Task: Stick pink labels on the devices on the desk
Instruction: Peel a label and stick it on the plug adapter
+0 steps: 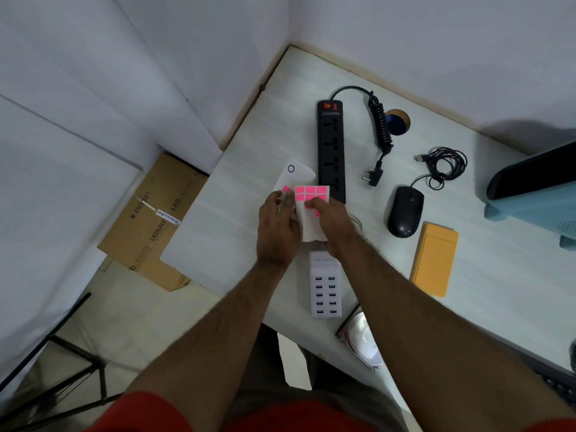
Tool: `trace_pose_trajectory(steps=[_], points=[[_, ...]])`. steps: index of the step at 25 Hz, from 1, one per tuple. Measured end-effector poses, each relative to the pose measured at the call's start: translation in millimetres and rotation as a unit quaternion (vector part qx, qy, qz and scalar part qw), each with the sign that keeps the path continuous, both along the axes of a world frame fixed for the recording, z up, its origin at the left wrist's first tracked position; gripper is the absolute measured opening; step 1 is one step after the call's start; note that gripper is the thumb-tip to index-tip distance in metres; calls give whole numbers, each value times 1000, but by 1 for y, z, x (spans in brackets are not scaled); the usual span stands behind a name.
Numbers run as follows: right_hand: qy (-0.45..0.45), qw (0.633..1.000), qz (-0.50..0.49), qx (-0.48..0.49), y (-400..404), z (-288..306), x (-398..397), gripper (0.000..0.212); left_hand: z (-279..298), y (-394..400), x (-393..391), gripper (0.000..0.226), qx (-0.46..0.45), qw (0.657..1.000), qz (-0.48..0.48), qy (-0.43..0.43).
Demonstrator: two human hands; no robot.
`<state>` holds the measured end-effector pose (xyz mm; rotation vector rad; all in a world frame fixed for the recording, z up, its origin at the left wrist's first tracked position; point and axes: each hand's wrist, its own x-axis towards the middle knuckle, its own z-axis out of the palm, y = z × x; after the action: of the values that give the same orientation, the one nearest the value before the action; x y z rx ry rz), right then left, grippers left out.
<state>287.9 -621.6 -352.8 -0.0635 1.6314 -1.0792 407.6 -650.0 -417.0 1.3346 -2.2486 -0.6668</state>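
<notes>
While both hands meet above the desk [237, 194], right hand [332, 222] pinching the pink label sheet [311, 210]; left hand [277, 222] fingers curled on a white device [296, 174], one label [286, 189] stuck there; power strip [331, 151] just beside.

Both bare forearms are reaching forward over the desk's near edge, the left hand [278, 220] curling its fingers around a white device while the right hand [331, 219] is pinching a label sheet, its fingertips bent onto it.
</notes>
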Motion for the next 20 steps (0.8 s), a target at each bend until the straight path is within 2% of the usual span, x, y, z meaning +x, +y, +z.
trace_pose_trajectory(steps=[12,15,20], points=[[27,1000,1,8,-21,0,16,13,20,-25,6,54,67,997,37,27],[21,1000,-2,13,-28,-4,23,7,20,-31,13,54,71,996,37,34],[23,994,-100,22,-22,-3,39,7,28,-47,32,35,70,997,-6,33]])
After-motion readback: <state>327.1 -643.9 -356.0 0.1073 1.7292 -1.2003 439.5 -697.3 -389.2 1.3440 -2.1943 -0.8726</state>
